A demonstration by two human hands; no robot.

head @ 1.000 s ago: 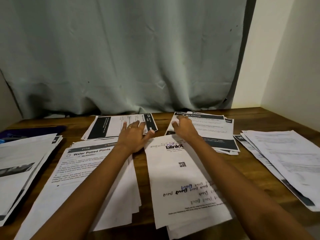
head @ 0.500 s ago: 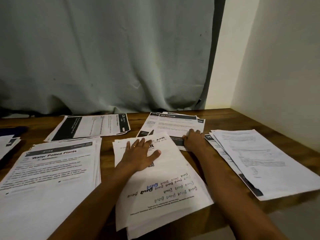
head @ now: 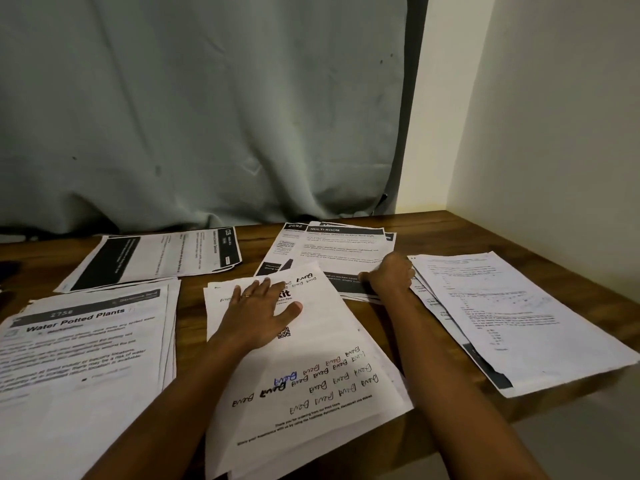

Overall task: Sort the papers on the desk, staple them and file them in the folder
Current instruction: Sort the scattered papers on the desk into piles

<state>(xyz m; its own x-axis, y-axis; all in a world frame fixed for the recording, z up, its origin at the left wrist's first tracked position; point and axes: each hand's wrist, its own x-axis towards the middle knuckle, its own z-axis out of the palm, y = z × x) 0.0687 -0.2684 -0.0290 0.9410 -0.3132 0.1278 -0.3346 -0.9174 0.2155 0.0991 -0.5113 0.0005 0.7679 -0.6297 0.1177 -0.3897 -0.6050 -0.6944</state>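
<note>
Several paper stacks lie on the wooden desk [head: 433,233]. My left hand [head: 258,315] rests flat, fingers spread, on the top of the middle stack of handwritten sheets with a QR code [head: 322,375]. My right hand [head: 389,277] sits at the lower right corner of the "MULTI-ROOM" stack [head: 341,249]. Its thumb lies on the stack's dark band and its fingers curl down over the stack's edge. At the near left is the "Water Potted Plants" stack [head: 86,358]. A sideways stack [head: 156,258] lies at the back left. No stapler shows.
A stack of printed sheets [head: 502,317] lies at the right, overhanging the desk's front edge. A grey curtain [head: 207,116] hangs behind the desk, and a wall [head: 554,133] closes the right side. A dark object [head: 8,268] sits at the far left edge.
My left hand came off the back sideways stack and settled on the handwritten stack. My right hand slid down the "MULTI-ROOM" stack to its lower right corner and curled. The view turned right.
</note>
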